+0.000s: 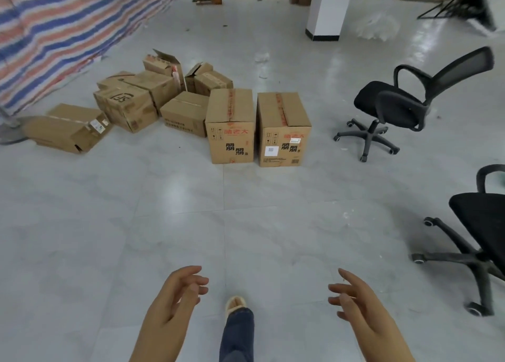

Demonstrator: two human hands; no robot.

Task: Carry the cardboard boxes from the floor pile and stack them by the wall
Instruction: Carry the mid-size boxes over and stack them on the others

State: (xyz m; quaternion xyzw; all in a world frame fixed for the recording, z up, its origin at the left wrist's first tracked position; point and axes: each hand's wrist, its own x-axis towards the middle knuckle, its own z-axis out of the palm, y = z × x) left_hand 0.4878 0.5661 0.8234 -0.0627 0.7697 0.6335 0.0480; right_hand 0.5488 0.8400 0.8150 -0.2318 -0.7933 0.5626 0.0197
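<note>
Both hands empty: left hand (175,298) and right hand (358,301) sit low in the view with fingers loosely spread, palms facing each other, gripping nothing; a foot in a pale fluffy slipper (235,304) and a dark blue trouser leg (237,334) show between them, well apart from the boxes; the brown cardboard box pile (142,101) lies on the grey tiled floor (191,211) ahead and left, several boxes tipped or with open flaps, just beside a red-white-blue striped tarpaulin (62,25); two taller taped brown cartons with red and black print, left one (231,126) and right one (282,132), stand upright side by side at the pile's near right edge, a narrow gap between them; judgement: task looks early, nothing in hand, no tidy stack visible by any wall, so most or all carrying is left; nearest candidates to lift are the two upright cartons; cannot tell which wall is the target, or whether a stack exists out of view; black mesh office chair (404,104) stands right of the cartons; a second black chair (478,238) is cut off at the right edge; a white square pillar (328,8) is cropped at the top; far clutter is too small and blurred to identify; box contents and weight unknown.
</note>
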